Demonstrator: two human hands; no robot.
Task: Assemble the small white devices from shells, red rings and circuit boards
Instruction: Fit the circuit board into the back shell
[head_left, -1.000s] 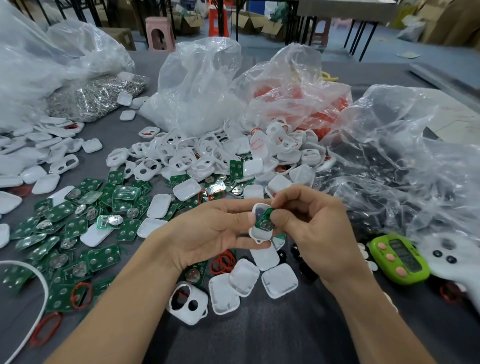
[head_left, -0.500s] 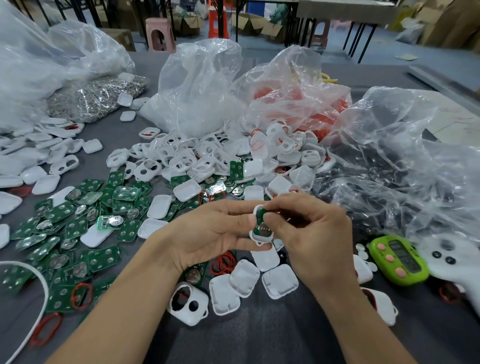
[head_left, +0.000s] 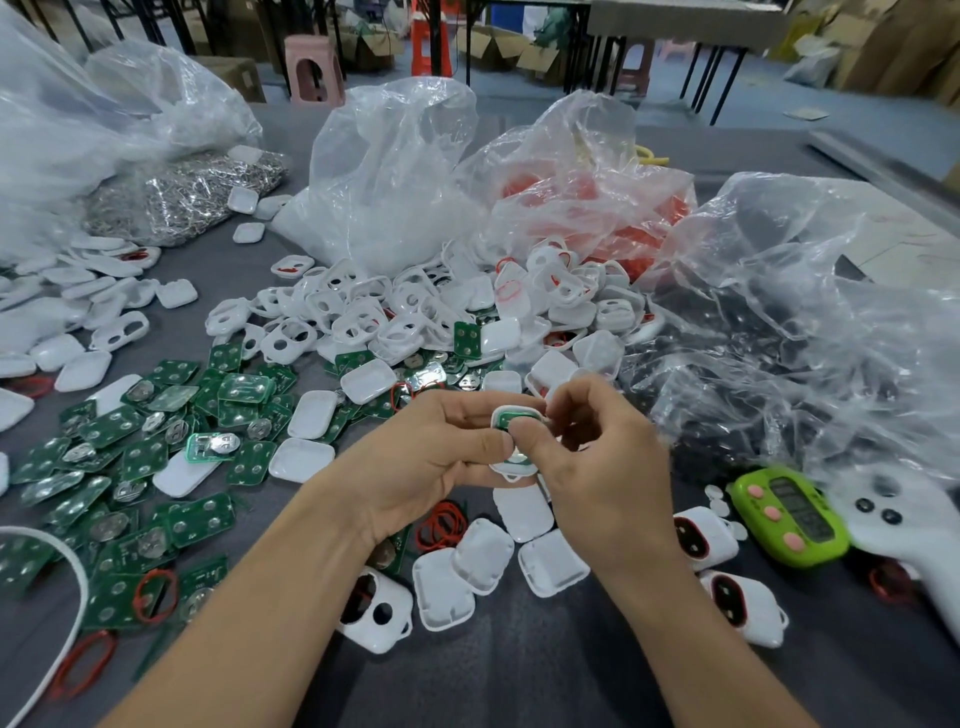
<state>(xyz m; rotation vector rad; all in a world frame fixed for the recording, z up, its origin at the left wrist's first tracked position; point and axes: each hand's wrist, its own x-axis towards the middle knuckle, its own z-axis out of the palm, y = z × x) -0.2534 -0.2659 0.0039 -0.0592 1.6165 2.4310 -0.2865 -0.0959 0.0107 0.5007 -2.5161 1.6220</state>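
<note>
white shell, gripped between left hand, right hand

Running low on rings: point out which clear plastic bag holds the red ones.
The bag right of centre, behind the pile of white shells: red shows through it. The others show white, silvery or dark contents.

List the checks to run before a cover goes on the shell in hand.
1. Left hand grips the shell: ok.
2. Green board lies inside the shell: ok.
3. Board fully seated: cannot tell, the right hand thumb covers it.
4. Red ring fitted in this shell: cannot tell.
5. Spare covers on the table just below the hands: ok.
</note>
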